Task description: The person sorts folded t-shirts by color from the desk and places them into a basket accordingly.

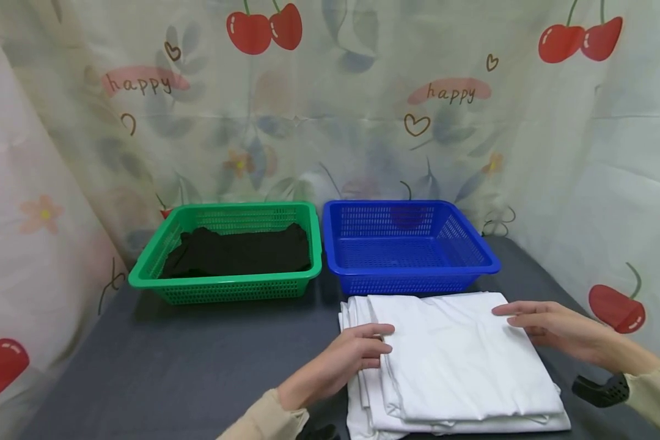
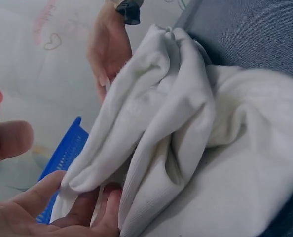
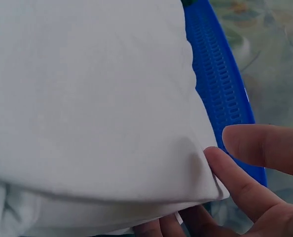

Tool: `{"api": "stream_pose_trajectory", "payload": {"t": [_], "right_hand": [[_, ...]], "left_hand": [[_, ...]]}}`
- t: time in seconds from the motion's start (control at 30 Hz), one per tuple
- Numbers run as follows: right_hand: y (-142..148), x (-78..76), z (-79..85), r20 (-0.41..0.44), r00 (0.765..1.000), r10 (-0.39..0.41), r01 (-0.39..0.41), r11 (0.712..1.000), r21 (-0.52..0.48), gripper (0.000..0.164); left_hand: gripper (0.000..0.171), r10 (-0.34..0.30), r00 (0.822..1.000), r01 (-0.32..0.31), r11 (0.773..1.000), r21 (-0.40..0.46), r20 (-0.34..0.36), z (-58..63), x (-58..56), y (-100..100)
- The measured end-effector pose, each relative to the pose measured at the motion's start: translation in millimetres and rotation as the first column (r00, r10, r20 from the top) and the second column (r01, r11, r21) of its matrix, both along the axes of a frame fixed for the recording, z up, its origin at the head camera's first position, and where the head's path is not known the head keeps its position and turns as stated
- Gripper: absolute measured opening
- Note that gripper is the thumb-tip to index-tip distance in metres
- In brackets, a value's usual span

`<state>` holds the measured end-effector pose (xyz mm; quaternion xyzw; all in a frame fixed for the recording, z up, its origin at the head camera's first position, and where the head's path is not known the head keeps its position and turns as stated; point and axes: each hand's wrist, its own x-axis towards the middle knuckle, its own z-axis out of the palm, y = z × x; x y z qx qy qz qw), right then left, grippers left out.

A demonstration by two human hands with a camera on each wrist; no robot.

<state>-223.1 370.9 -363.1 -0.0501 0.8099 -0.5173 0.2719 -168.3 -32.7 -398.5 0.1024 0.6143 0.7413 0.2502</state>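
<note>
A folded white garment (image 1: 462, 360) lies in stacked layers at the front right of the table. At its left edge, my left hand (image 1: 352, 354) touches the layers. In the left wrist view the fingers (image 2: 107, 207) reach in among the soft folds, while the thumb (image 2: 11, 140) stands apart from the fabric. My right hand (image 1: 555, 330) is at the far right corner of the garment. The right wrist view shows the index finger (image 3: 235, 180) against the corner, other fingers partly hidden under the cloth, and the thumb (image 3: 260, 145) held off it.
Directly behind the garment stands a blue plastic basket (image 1: 412, 270) with nothing visible inside. To its left is a green basket (image 1: 225, 280) holding black cloth (image 1: 242, 252). Patterned curtains (image 1: 308, 140) enclose the dark grey table (image 1: 214, 366) at the back and sides.
</note>
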Motion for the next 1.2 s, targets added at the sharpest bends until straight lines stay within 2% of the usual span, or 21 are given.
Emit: {"api": "stream_pose_trajectory", "payload": {"t": [0.07,0.17,0.27,0.37,0.5,0.67,0.77,0.93,1.1,1.2], "right_hand": [[0.3,0.9,-2.4,0.015,1.000,-0.004,0.004,1.000,-0.028,0.044],[0.0,2.0,-4.6,0.024,1.000,0.000,0.001,0.998,-0.062,0.042],[-1.0,3.2,-5.4,0.023,1.000,-0.013,0.015,0.996,-0.089,0.040],[-2.5,5.4,-5.5,-0.005,0.999,-0.052,0.051,0.995,-0.090,0.039],[-5.2,8.1,-5.2,-0.089,0.989,-0.117,0.114,0.993,-0.029,0.038],[-9.1,8.9,-2.8,-0.169,0.977,-0.133,0.136,0.991,0.004,0.040],[-10.5,9.0,-1.5,-0.182,0.976,-0.119,0.118,0.993,-0.015,0.041],[-9.8,9.3,-1.4,-0.176,0.980,-0.095,0.088,0.995,-0.047,0.042],[-9.6,11.2,-1.3,-0.223,0.966,-0.130,0.117,0.990,-0.073,0.038],[-9.0,10.5,-0.4,-0.204,0.975,-0.086,0.069,0.994,-0.089,0.040]], "left_hand": [[0.044,-0.006,1.000,0.006,1.000,-0.026,-0.021,-2.5,-1.3,4.2],[0.041,0.002,0.996,-0.012,0.994,-0.108,-0.091,-5.5,-2.1,11.2],[0.042,0.015,0.984,-0.049,0.981,-0.187,-0.177,-7.0,-1.9,16.3],[0.046,0.014,0.975,-0.063,0.974,-0.216,-0.221,-6.6,-0.6,17.0],[0.051,-0.003,0.972,-0.050,0.974,-0.222,-0.234,-4.9,1.2,13.4],[0.057,0.004,0.968,-0.068,0.968,-0.242,-0.253,-3.0,4.8,7.7],[0.058,0.010,0.967,-0.079,0.962,-0.263,-0.255,-3.0,6.5,1.4],[0.058,0.016,0.975,-0.074,0.963,-0.259,-0.220,-2.3,8.3,-11.7],[0.058,0.020,0.980,-0.073,0.963,-0.260,-0.200,-1.3,8.3,-18.7],[0.057,0.016,0.981,-0.070,0.960,-0.272,-0.195,-0.6,8.4,-19.5]]}}
